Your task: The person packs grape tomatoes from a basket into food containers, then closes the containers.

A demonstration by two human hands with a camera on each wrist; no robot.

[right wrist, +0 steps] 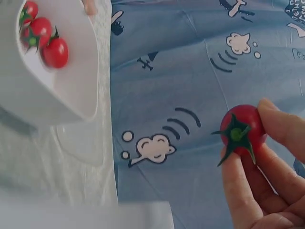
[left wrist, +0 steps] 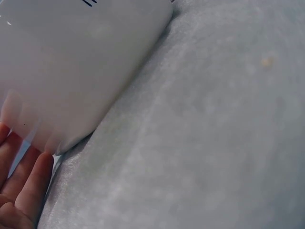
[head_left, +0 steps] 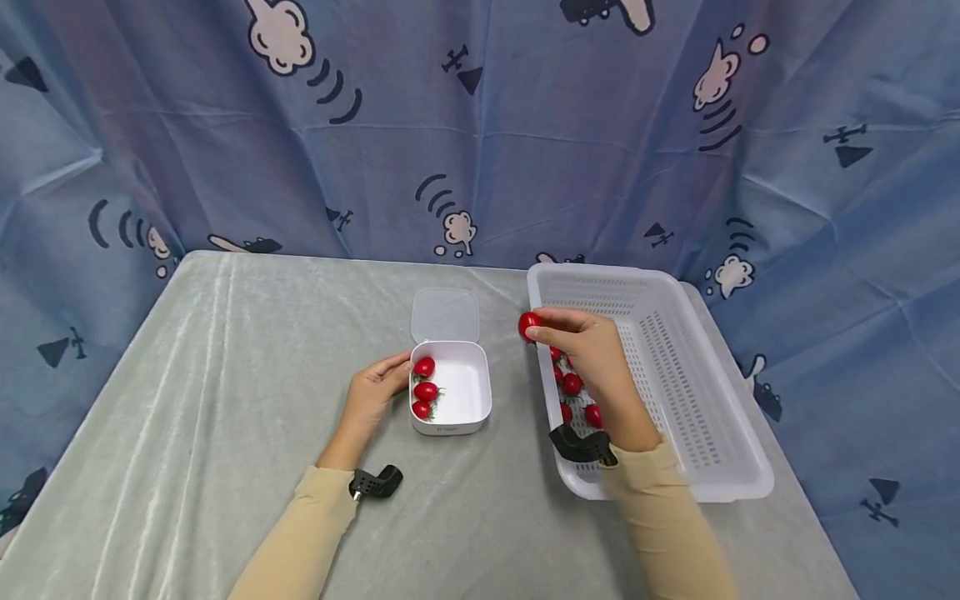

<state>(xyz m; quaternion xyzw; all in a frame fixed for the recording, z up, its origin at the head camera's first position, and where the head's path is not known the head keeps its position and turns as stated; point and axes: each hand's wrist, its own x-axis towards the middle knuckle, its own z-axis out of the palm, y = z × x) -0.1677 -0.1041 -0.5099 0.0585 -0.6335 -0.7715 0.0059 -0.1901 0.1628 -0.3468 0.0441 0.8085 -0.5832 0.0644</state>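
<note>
My right hand (head_left: 592, 350) pinches a red cherry tomato (head_left: 529, 325) between thumb and fingers, above the left rim of the white basket. In the right wrist view the held tomato (right wrist: 243, 129) shows its green star-shaped stem. My left hand (head_left: 372, 392) rests its fingers on the left side of a small white square box (head_left: 465, 387). Three cherry tomatoes (head_left: 426, 391) lie in a column along that box's left wall. In the left wrist view the fingertips (left wrist: 45, 162) touch the lower edge of the box wall (left wrist: 71, 71).
The large white perforated basket (head_left: 701, 417) stands on the right, with several cherry tomatoes (head_left: 572, 384) in its left part. A translucent lid (head_left: 445, 315) lies behind the box. The cloth-covered table (head_left: 262, 333) ends at a blue patterned curtain (head_left: 405, 150).
</note>
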